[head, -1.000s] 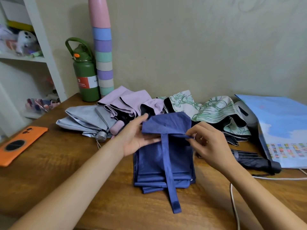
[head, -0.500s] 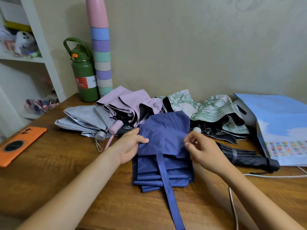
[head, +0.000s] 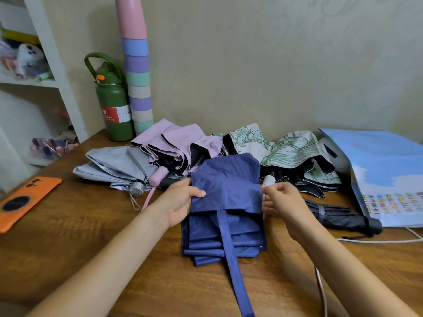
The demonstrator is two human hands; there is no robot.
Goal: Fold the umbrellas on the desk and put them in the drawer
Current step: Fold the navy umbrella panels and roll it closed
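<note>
Fabric of a navy-blue folding umbrella (head: 225, 197) lies pleated at the centre of the brown wooden desk (head: 68, 236), its top flap raised between both hands. The left hand (head: 180, 202) pinches the flap's nine-o'clock edge, thumb on top and fingers tucked out of sight beneath the cloth. The right hand (head: 280, 202) grips the three-o'clock edge with curled fingers; how much cloth sits inside that grip is hard to make out. A navy-blue closing strap (head: 231, 255) runs from under the flap toward six o'clock and is cut off by the lower frame edge. The umbrella's handle and shaft are hidden under the folds.

At twelve o'clock from it a lilac umbrella with black lining (head: 180, 145) lies loose, its pink handle (head: 158, 176) pointing toward the hands. At ten o'clock a pale grey umbrella (head: 114, 165) lies partly under the lilac one. At one o'clock a white umbrella with green floral print (head: 290, 152) lies rumpled, its handle tip just beside the right hand. At three o'clock a rolled black umbrella (head: 338, 216) lies partly behind the right wrist.

A green flask with a loop handle (head: 113, 106) stands at eleven o'clock, touching a tall pastel-banded column (head: 137, 72) whose top is cut off. An orange phone case (head: 25, 200) lies at nine o'clock, and a blue paper bag (head: 386, 170), cropped by the frame, lies at three o'clock.
</note>
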